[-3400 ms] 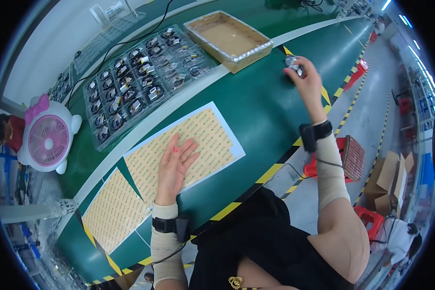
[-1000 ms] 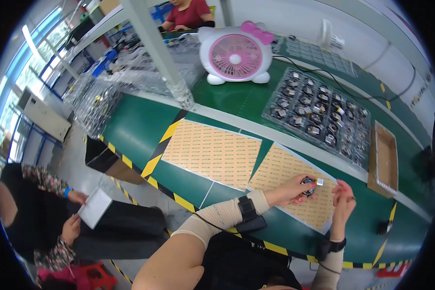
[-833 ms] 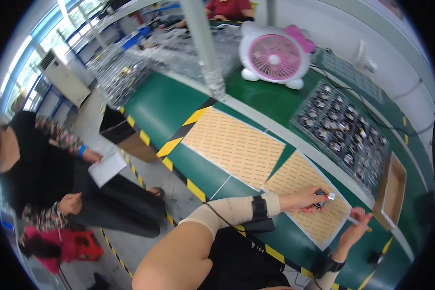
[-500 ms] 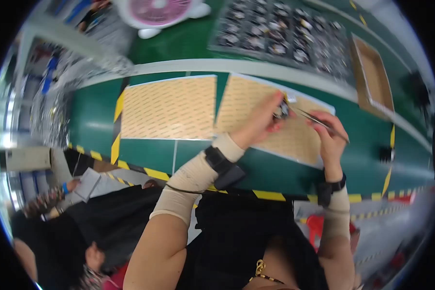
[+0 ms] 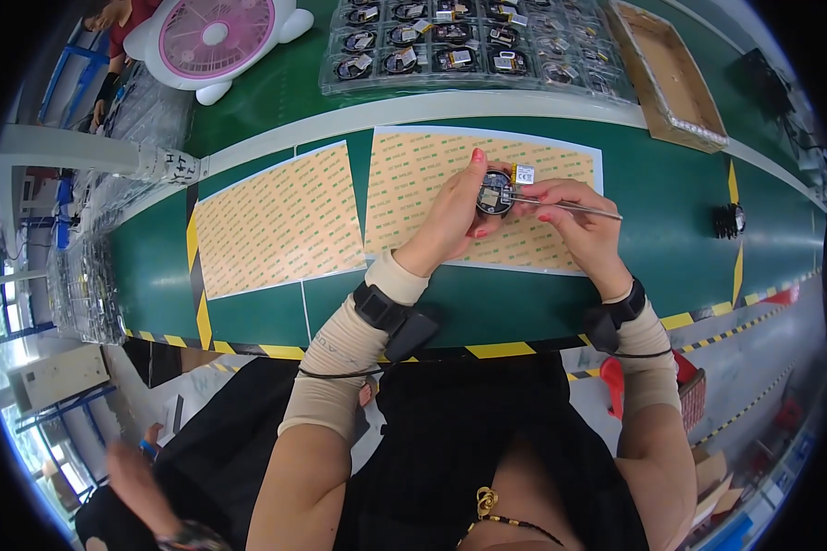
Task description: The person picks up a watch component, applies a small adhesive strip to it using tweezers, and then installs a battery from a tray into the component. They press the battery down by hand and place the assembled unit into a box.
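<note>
Between the thumb and fingers of my left hand (image 5: 457,207) is a round black watch case (image 5: 494,195), its inner circuit board facing up. A small battery (image 5: 524,175) with a white label and yellow edge sticks out at the case's upper right. My right hand (image 5: 583,225) grips metal tweezers (image 5: 574,208) like a pen. Their tips reach the right side of the circuit board; whether they pinch anything is too small to tell. Beneath both hands lies a tan patterned adhesive sheet (image 5: 413,165) with white edges.
Another tan sheet (image 5: 276,225) lies left. Behind a pale rail, a clear tray (image 5: 473,81) holds several round units, beside a cardboard box (image 5: 675,83) and a pink-white fan (image 5: 216,35). A small black round object (image 5: 730,220) sits right. Another person's hand (image 5: 138,482) shows lower left.
The tweezers' tips have moved left from beside the watch case onto its circuit board, and my hands are closer together. The view has shifted. The neighbouring person's hand has moved.
</note>
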{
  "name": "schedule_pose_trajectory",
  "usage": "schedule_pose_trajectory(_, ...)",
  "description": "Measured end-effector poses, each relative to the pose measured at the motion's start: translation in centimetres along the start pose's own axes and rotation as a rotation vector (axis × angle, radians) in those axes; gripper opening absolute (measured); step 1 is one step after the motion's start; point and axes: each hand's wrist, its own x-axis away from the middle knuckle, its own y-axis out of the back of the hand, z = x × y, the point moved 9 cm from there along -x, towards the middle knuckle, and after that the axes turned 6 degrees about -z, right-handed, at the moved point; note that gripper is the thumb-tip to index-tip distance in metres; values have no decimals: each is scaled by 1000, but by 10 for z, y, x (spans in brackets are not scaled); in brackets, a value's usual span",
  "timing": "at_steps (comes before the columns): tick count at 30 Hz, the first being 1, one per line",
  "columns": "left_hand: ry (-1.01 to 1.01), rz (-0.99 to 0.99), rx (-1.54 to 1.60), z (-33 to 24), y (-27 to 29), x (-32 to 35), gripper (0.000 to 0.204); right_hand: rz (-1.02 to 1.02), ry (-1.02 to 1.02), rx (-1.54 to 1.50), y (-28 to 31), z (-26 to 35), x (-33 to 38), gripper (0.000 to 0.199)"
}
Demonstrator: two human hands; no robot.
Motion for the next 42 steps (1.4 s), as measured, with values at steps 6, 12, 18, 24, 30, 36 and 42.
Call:
schedule_pose_trajectory(6, 33, 79, -32, -1, -7, 1, 52, -99, -88, -132, 11, -10, -3, 9)
schedule_pose_trajectory(12, 30, 89, -38, -3, -6, 0, 52, -91, -148, -126, 10, -18, -4, 12)
schedule_pose_trajectory(18, 25, 107, -21, -1, -10, -1, 52, -103, -362, -382, 18, -38, -6, 18)
schedule_pose_trajectory(24, 15, 129, 25, -1, -9, -1, 51, -724, 131, -478, 153, -4, -38, 24)
schedule_pose_trajectory(30, 45, 103, 10, 2, -5, -2, 48, -1040, 244, 269, 252, 21, -34, 23)
schedule_pose_trajectory(36, 50, 100, 83, -2, -17, -3, 43, -759, 440, 871, 160, 56, -31, 20)
schedule_pose_trajectory(42, 29, 102, -83, 0, -11, 0, 33, 1, 376, 711, 6, 13, -25, 34)
